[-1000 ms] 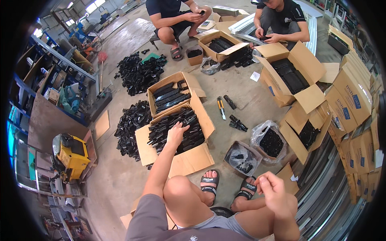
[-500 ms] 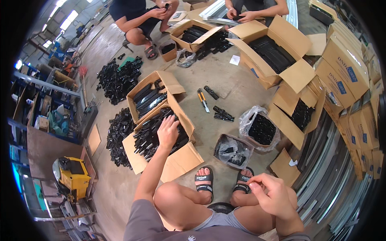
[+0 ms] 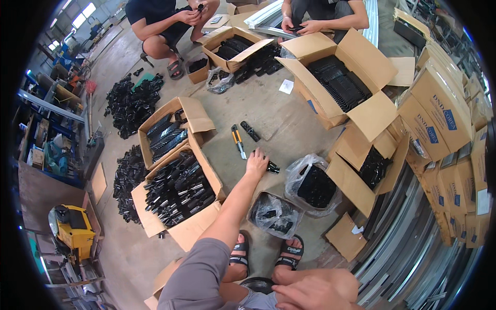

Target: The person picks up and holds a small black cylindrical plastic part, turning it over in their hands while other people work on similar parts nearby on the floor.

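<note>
My left hand (image 3: 256,164) reaches down to the concrete floor, its fingers curled over some small black plastic parts (image 3: 273,167); one end sticks out on its right. Just left of it lies a utility knife (image 3: 238,141) with an orange and black handle. Another black part (image 3: 250,131) is beside the knife. My right hand (image 3: 315,293) hovers low by my right knee, blurred, so its grip is unclear. To the left, an open cardboard box (image 3: 221,182) holds many loose black parts (image 3: 178,188). Behind that stands a box (image 3: 202,114) with rows of longer black pieces.
Two plastic-lined containers, a small bin (image 3: 258,219) and a bagged one (image 3: 305,205), stand right of my arm. Heaps of black parts (image 3: 132,106) lie at left. Open boxes (image 3: 310,98) and metal profiles (image 3: 408,227) line the right. Two co-workers crouch at the back.
My left hand has left the box of loose black parts and moved right to the parts on the floor. My right hand has dropped lower toward my knee. The view has shifted.
</note>
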Available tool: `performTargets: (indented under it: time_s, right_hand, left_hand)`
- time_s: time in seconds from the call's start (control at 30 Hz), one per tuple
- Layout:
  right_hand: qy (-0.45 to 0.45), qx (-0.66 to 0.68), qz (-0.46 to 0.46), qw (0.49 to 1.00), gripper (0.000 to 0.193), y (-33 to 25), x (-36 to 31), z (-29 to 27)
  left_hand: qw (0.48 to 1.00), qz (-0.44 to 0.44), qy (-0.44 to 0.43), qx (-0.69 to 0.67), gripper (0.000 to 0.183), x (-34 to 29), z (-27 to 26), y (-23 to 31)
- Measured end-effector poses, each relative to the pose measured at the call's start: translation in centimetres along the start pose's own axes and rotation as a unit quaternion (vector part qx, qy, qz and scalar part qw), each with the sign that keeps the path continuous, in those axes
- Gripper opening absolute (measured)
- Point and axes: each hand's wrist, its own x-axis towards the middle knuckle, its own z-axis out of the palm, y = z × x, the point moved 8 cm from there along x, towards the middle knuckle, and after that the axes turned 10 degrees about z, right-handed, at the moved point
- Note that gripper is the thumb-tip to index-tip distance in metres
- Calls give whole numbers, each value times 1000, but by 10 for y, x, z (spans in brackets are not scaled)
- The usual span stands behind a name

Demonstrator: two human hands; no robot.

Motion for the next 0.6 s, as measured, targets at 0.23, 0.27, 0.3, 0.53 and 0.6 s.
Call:
performTargets:
  time_s: [0.23, 0.27, 0.3, 0.53, 0.6]
  right_hand:
    - [-53, 15, -30, 998, 59, 11, 4, 4]
    - [-54, 31, -28, 998, 59, 11, 6, 0]
    - [-55, 47, -25, 997, 58, 12, 6, -3]
    - [-56, -22, -28, 998, 60, 5, -1, -4]
    - [-68, -5, 4, 998, 46, 1, 0, -12]
  left_hand:
    - [997, -49, -63, 23, 34, -9, 19, -6]
    - [996, -26, -71, 44, 40, -8, 15, -3]
    - [996, -24, -71, 45, 40, -8, 11, -2]
    - [997, -30, -77, -7, 47, -30, 22, 6]
    - [995, -53, -81, -16, 44, -36, 28, 9]
